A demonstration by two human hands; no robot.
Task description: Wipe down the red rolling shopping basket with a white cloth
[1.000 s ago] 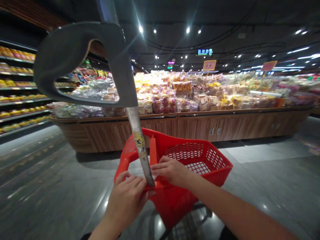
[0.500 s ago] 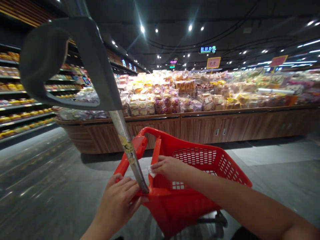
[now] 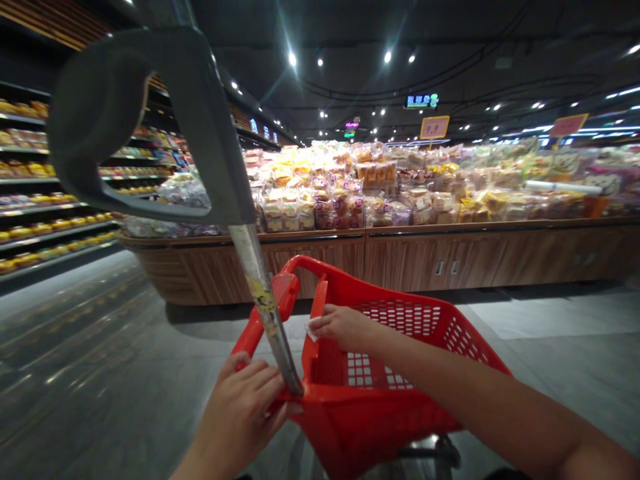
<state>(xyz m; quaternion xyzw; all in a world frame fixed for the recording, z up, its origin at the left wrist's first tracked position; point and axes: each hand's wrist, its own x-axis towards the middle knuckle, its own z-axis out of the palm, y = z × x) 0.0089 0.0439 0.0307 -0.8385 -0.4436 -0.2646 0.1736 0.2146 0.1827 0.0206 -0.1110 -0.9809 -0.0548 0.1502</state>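
Note:
A red plastic shopping basket (image 3: pixel 395 407) on wheels stands right in front of me on the shop floor. Its metal pull rod (image 3: pixel 264 308) rises from the near rim to a large grey handle (image 3: pixel 150 127) at the upper left. My left hand (image 3: pixel 240 413) grips the basket's near left rim beside the foot of the rod. My right hand (image 3: pixel 345 327) reaches into the basket and pinches a small white cloth or tissue (image 3: pixel 314 330) against the red folding handle (image 3: pixel 313 300).
A long wooden display counter (image 3: pixel 400 253) heaped with bagged baked goods runs across the view ahead. Shelves of packaged goods (image 3: pixel 45 220) line the left wall. Yellow price signs (image 3: pixel 434 127) hang above. Grey polished floor (image 3: pixel 100 360) lies to the left and right.
My right hand has moved from the near rim by the rod forward along the red folding handle, with the white cloth now showing. The basket has swung closer and slightly right. My left hand stays.

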